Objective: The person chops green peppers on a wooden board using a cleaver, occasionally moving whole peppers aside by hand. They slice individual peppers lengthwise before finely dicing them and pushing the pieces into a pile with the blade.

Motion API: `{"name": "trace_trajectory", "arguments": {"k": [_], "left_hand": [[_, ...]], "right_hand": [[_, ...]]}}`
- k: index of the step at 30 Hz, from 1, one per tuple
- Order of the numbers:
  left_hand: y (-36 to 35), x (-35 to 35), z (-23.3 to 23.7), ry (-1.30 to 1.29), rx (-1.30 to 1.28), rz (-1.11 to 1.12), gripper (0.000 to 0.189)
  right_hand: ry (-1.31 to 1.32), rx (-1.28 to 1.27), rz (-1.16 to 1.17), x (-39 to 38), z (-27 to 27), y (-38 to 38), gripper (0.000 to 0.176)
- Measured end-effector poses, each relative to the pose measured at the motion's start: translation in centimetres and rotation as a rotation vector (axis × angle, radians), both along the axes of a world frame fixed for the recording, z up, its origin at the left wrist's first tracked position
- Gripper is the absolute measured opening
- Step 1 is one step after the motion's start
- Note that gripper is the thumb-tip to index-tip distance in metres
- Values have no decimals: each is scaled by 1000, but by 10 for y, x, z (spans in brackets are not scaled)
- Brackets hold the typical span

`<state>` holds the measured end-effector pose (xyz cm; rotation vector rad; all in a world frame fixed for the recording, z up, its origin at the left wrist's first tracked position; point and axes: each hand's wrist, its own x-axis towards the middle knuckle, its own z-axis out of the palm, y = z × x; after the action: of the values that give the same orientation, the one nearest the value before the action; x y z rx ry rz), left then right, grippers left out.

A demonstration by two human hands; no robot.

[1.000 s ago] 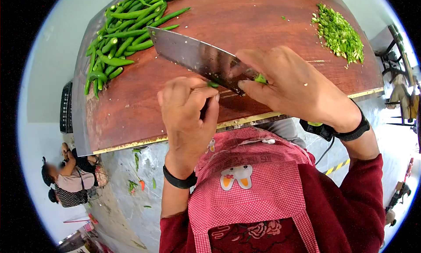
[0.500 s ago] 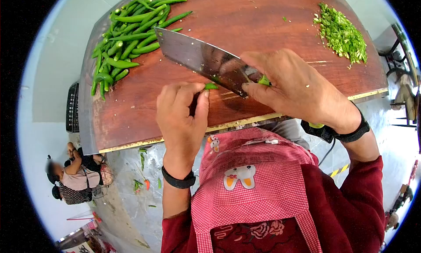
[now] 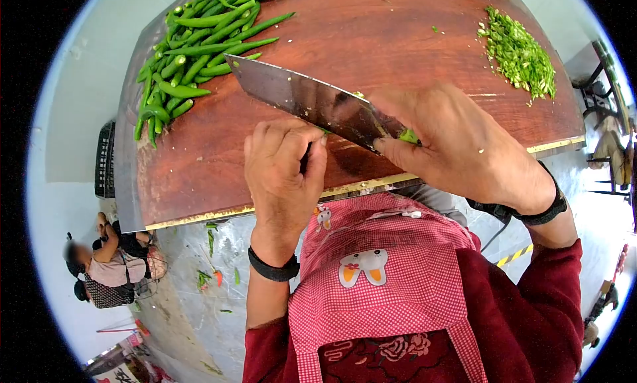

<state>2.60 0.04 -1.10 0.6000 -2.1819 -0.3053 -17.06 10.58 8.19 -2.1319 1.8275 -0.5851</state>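
Observation:
A wide cleaver [image 3: 298,96] is held in my right hand [image 3: 458,134], fingers wrapped round its green handle end. Its blade slants up and left over the red-brown wooden table [image 3: 371,35]. My left hand [image 3: 285,164] is beside the blade's lower edge, thumb and forefinger pinched on a small green pepper piece [image 3: 324,132], mostly hidden by the fingers and blade. Whole green peppers [image 3: 192,51] lie heaped at the table's upper left. Chopped green pepper [image 3: 521,55] forms a pile at the upper right.
The table's pale front edge [image 3: 371,184] runs just before the pink checked apron [image 3: 391,250]. A black crate [image 3: 105,159] stands left of the table. A person [image 3: 119,267] is at the lower left. Pepper scraps [image 3: 204,278] lie on the floor.
The cleaver and my right hand have moved slightly down, and my left hand slightly right. The blade now covers much of the pepper piece that showed at my left fingertips.

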Motion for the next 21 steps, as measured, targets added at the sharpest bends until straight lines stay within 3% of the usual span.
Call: {"name": "trace_trajectory", "arguments": {"k": [2, 5, 8, 13, 20, 21], "left_hand": [[0, 0, 0, -8, -4, -2, 17], [0, -1, 0, -16, -10, 12, 17], [-2, 0, -1, -25, -26, 8, 18], [-1, 1, 1, -45, -20, 15, 19], [0, 0, -1, -13, -34, 12, 16], [0, 1, -2, -13, -36, 18, 16]], "right_hand": [[49, -86, 22, 1, -1, 0, 52], [38, 17, 10, 2, -1, -1, 54], [75, -199, 86, 3, -6, 2, 51], [117, -149, 142, 4, -1, -4, 30], [180, -286, 148, 10, -20, -34, 28], [87, -309, 98, 10, -20, -32, 21]]}}
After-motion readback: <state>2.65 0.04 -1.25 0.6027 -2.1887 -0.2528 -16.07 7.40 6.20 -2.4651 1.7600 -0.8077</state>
